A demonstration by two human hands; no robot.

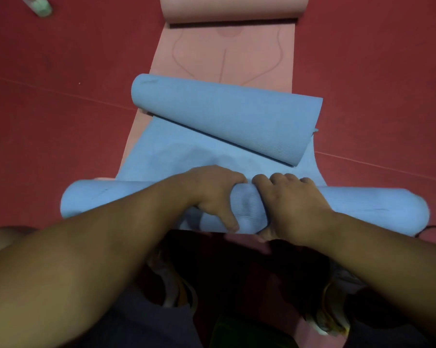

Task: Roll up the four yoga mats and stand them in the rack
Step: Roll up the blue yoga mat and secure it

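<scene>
The light blue foam yoga mat [176, 149] lies on the dark red floor [61, 101], curled at both ends. Its near end forms a long roll running crosswise just in front of the person's knees, and both hands sit on the middle of that roll. The left hand [213, 194] lies over the top of the roll with its fingers curled down the far side and its thumb pressed on the near side. The right hand [291, 207] is just beside it, almost touching, fingers likewise hooked over the far side of the roll. Each grip is closed around the rolled blue foam, holding it, and the roll sticks out well past the hands on either side.

Beyond the grip, a flat stretch of the blue mat runs away from the hands to its far end, which is curled into a second, looser roll lying at a slant, its right end nearer the hands than its left.

Under the blue mat and reaching farther away lies a pale pink yoga mat with faint printed lines [224, 54], flat on the floor, its far end also curled into a roll at the top edge of the view. Far off to the left of the grip, a pale green and white object [40, 5] rests on the floor; I cannot tell what it is.
</scene>
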